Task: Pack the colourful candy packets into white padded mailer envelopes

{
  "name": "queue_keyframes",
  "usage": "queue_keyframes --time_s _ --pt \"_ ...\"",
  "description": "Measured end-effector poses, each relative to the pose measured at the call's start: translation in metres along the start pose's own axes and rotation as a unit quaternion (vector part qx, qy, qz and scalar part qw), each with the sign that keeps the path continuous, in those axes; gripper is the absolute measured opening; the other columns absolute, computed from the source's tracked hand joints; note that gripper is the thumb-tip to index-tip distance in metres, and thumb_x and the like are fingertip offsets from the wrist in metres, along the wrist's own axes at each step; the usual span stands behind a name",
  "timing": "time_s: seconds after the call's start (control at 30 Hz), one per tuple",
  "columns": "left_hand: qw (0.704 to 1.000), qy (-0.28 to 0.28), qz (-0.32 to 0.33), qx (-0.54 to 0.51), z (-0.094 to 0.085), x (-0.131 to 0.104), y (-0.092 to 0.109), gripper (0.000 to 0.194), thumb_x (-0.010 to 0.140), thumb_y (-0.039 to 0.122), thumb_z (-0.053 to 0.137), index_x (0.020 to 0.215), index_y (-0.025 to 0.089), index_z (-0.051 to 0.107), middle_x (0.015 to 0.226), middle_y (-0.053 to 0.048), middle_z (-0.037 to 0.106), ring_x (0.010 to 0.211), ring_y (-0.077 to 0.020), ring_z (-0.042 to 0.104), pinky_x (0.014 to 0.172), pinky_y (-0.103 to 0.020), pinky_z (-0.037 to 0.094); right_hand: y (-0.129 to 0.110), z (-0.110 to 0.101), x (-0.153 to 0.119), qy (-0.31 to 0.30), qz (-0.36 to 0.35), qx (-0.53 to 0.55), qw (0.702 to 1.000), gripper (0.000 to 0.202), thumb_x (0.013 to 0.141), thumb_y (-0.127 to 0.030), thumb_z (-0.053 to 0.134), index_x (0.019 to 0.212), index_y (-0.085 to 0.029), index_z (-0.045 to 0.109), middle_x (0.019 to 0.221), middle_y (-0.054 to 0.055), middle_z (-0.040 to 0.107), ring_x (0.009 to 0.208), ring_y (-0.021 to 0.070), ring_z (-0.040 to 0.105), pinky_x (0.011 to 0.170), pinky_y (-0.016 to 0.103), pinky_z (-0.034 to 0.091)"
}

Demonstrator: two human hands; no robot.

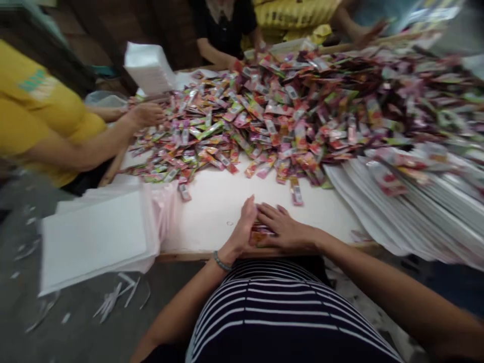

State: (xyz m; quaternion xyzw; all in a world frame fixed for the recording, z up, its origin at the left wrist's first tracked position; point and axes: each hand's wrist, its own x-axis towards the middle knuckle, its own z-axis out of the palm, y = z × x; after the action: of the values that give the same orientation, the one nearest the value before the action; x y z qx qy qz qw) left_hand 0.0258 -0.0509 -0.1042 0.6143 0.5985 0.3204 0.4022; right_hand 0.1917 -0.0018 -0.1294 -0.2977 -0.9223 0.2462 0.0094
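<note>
At the table's front edge, my left hand stands on its side against the left of a small stack of colourful packets, fingers together and pointing forward. My right hand lies over the right part of the same stack, its fingers reaching across the top toward my left hand. Between the two hands the packets show orange and red. Beyond them, a large heap of small shiny packets covers the back of the white tabletop.
White sheets overhang the table at the left; a fanned stack of white sheets lies right. A white stack stands back left. A person in yellow reaches in from the left; two other people are behind the heap.
</note>
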Motion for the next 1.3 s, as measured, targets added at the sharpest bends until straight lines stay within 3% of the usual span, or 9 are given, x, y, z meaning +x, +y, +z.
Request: queue_keyframes --time_s 0.17,0.3,0.4,0.5,0.67,0.87,1.0,1.17,1.3 --pt "0.968 0.163 0.028 0.188 -0.074 -0.056 0.037 0.035 0.092 0.038 0.049 0.120 0.021 0.059 0.130 -0.010 0.058 0.122 -0.0225 0.054 0.106 -0.041 0.044 0.006 0.023 -0.025 0.061 -0.025 -0.070 0.995 0.067 0.089 -0.045 0.048 0.151 -0.028 0.028 0.155 0.010 0.033 0.140 0.0321 0.033 0.105 0.055 0.036" --pt "0.789 0.374 -0.163 0.460 -0.160 -0.096 0.048 0.038 0.090 0.033 0.047 0.120 0.011 0.059 0.121 -0.018 0.060 0.117 -0.0298 0.056 0.101 -0.046 0.045 0.012 0.031 -0.013 0.117 -0.043 -0.091 0.988 0.063 0.088 -0.037 0.046 0.149 -0.024 0.033 0.144 0.012 0.049 0.127 0.0297 0.048 0.092 0.047 0.046" --pt "0.728 0.262 -0.304 0.556 -0.191 -0.106 0.033 0.048 0.089 0.041 0.048 0.119 0.005 0.058 0.110 -0.022 0.064 0.105 -0.0345 0.062 0.089 -0.047 0.050 0.011 0.037 -0.007 0.148 -0.039 -0.096 0.984 0.061 0.087 -0.031 0.044 0.147 -0.022 0.036 0.136 0.014 0.056 0.121 0.0290 0.054 0.086 0.045 0.049" --pt "0.713 0.174 -0.323 0.598 -0.192 -0.106 0.014 0.046 0.089 0.031 0.045 0.123 0.002 0.054 0.102 -0.021 0.065 0.098 -0.0316 0.065 0.080 -0.040 0.052 0.013 0.045 -0.008 0.175 -0.031 -0.107 0.978 0.064 0.086 -0.041 0.047 0.147 -0.025 0.036 0.139 0.014 0.053 0.124 0.0322 0.051 0.087 0.049 0.049" --pt "0.699 0.210 -0.307 0.610 -0.194 -0.112 0.023 0.038 0.085 0.012 0.038 0.116 0.008 0.059 0.092 -0.016 0.067 0.083 -0.0275 0.068 0.068 -0.035 0.050 0.010 0.050 -0.013 0.187 -0.002 -0.086 0.979 0.063 0.082 -0.034 0.052 0.144 -0.031 0.041 0.134 0.010 0.058 0.113 0.0323 0.056 0.079 0.047 0.053" --pt "0.764 0.326 -0.043 0.555 -0.143 -0.097 0.080 0.038 0.089 0.014 0.039 0.120 0.015 0.060 0.098 -0.012 0.065 0.092 -0.0257 0.061 0.082 -0.038 0.047 -0.004 0.039 -0.013 0.191 0.011 0.015 0.981 0.065 0.074 -0.016 0.047 0.139 -0.026 0.047 0.116 0.010 0.066 0.101 0.0253 0.063 0.085 0.039 0.053" --pt "0.837 0.159 0.061 0.520 -0.070 -0.048 0.067 0.033 0.091 0.015 0.039 0.115 0.016 0.061 0.093 -0.011 0.064 0.085 -0.0236 0.059 0.076 -0.036 0.048 0.004 0.022 -0.016 0.270 0.158 0.131 0.941 0.048 0.076 -0.025 0.051 0.123 -0.023 0.057 0.103 0.008 0.071 0.091 0.0261 0.067 0.078 0.040 0.054" --pt "0.862 -0.012 0.051 0.503 -0.010 0.010 0.023 0.024 0.089 0.009 0.040 0.096 0.012 0.063 0.091 -0.013 0.063 0.090 -0.0249 0.061 0.077 -0.036 0.048 0.010 -0.007 -0.027 0.390 0.314 0.260 0.826 0.030 0.077 -0.038 0.057 0.101 -0.020 0.060 0.075 0.001 0.069 0.062 0.0185 0.063 0.059 0.030 0.051" --pt "0.878 -0.027 0.030 0.476 -0.001 0.024 0.010 0.026 0.090 0.010 0.039 0.100 0.012 0.062 0.093 -0.012 0.065 0.084 -0.0233 0.064 0.070 -0.033 0.048 0.004 -0.013 -0.017 0.369 0.225 0.228 0.873 0.048 0.079 -0.033 0.059 0.125 -0.018 0.049 0.091 0.004 0.071 0.072 0.0186 0.065 0.066 0.028 0.051"
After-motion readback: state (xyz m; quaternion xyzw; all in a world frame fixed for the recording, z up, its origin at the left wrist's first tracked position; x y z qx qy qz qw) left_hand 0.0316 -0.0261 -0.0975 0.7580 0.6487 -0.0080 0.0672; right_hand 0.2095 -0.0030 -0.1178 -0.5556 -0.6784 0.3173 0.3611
